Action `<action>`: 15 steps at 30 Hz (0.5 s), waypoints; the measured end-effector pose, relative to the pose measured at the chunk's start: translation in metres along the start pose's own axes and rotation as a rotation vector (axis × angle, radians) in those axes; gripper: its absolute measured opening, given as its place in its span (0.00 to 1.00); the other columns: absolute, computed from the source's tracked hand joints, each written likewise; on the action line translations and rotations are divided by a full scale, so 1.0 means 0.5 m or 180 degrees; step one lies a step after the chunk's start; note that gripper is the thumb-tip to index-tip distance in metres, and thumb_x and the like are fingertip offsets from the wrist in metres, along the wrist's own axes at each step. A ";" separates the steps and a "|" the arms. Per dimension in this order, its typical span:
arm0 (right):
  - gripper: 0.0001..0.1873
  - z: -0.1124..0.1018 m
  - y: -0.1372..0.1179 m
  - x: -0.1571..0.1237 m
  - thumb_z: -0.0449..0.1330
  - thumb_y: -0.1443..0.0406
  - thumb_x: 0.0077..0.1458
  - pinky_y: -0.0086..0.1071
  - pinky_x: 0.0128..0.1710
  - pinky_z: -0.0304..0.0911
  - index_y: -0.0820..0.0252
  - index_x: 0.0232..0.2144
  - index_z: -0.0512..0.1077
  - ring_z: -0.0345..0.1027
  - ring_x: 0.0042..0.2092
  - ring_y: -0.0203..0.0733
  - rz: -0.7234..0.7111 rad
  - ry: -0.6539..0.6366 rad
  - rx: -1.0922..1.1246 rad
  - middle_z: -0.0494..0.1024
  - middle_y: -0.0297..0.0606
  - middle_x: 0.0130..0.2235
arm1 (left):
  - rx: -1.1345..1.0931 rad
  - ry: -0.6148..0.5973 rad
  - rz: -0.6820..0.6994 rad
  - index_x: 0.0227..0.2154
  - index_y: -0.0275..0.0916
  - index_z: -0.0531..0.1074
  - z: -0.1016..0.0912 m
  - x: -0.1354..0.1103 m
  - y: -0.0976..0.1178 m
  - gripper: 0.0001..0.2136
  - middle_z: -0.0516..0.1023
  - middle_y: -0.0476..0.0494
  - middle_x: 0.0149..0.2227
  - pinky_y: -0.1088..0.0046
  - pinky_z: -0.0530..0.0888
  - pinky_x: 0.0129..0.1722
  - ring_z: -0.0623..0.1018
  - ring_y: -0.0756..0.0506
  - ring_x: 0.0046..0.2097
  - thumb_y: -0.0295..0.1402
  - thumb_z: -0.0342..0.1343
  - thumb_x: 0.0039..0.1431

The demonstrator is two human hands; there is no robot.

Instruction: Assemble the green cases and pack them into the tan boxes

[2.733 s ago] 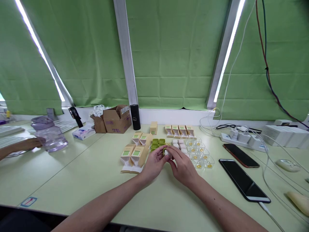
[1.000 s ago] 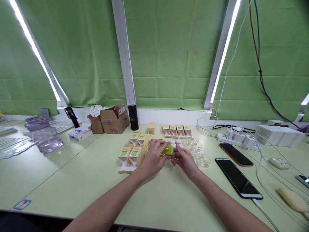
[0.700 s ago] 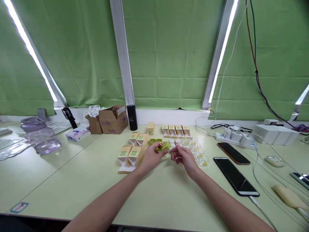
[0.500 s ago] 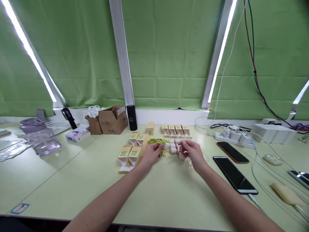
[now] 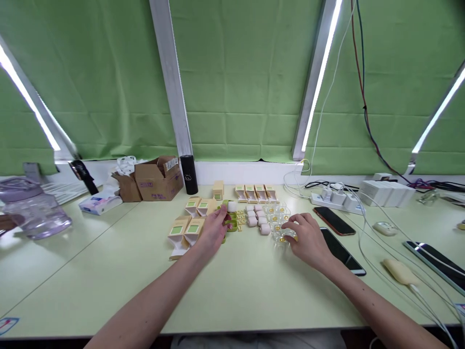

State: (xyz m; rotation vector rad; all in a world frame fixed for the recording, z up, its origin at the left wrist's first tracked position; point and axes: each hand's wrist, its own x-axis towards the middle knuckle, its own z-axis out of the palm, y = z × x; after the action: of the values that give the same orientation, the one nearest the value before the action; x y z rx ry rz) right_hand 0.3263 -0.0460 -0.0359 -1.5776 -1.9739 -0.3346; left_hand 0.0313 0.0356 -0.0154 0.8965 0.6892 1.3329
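My left hand is at the middle of the table, its fingertips pinched on a small white piece just above several green cases. My right hand lies further right, with its fingers curled over a clear plastic cup that has a gold piece inside. It is the nearest of several such cups. Between my hands lie several small pale pink blocks. Tan cartons with green labels stand just left of my left hand, and a row of them stands behind.
Two phones lie right of my right hand, with a power strip, cables, white boxes and a mouse beyond. At the left are a cardboard box, black cylinder, tissue pack, purple bottle and another person's hand.
My hands have parted. The right hand let go of the green case and moved right onto the clear cups. The left hand stayed by the green cases. The view swung right.
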 end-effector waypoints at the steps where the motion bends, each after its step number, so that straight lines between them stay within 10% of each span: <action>1: 0.13 0.005 -0.002 -0.007 0.66 0.69 0.53 0.50 0.48 0.63 0.51 0.41 0.82 0.66 0.51 0.60 -0.0053 -0.0024 -0.0174 0.79 0.46 0.47 | -0.0017 0.0001 -0.0004 0.31 0.34 0.75 0.000 0.000 -0.001 0.27 0.72 0.48 0.30 0.74 0.68 0.28 0.72 0.50 0.33 0.53 0.77 0.42; 9: 0.10 -0.005 -0.025 -0.009 0.63 0.73 0.56 0.51 0.50 0.65 0.53 0.31 0.78 0.66 0.54 0.60 -0.0084 -0.0053 0.0092 0.76 0.46 0.48 | -0.0051 0.0048 -0.0080 0.33 0.34 0.77 0.000 -0.002 -0.002 0.27 0.74 0.48 0.31 0.75 0.68 0.28 0.72 0.51 0.33 0.52 0.78 0.41; 15: 0.13 -0.042 -0.087 0.045 0.63 0.52 0.63 0.47 0.51 0.72 0.53 0.37 0.73 0.74 0.52 0.52 0.0519 -0.0371 0.3311 0.80 0.43 0.47 | -0.0030 0.0063 0.0028 0.31 0.35 0.76 0.000 0.002 -0.006 0.27 0.74 0.48 0.30 0.75 0.69 0.28 0.72 0.51 0.32 0.53 0.77 0.41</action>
State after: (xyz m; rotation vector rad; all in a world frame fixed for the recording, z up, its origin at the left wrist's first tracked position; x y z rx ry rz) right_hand 0.2881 -0.0507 0.0011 -1.0346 -1.6142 0.7564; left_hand 0.0331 0.0367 -0.0177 0.8806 0.6945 1.3533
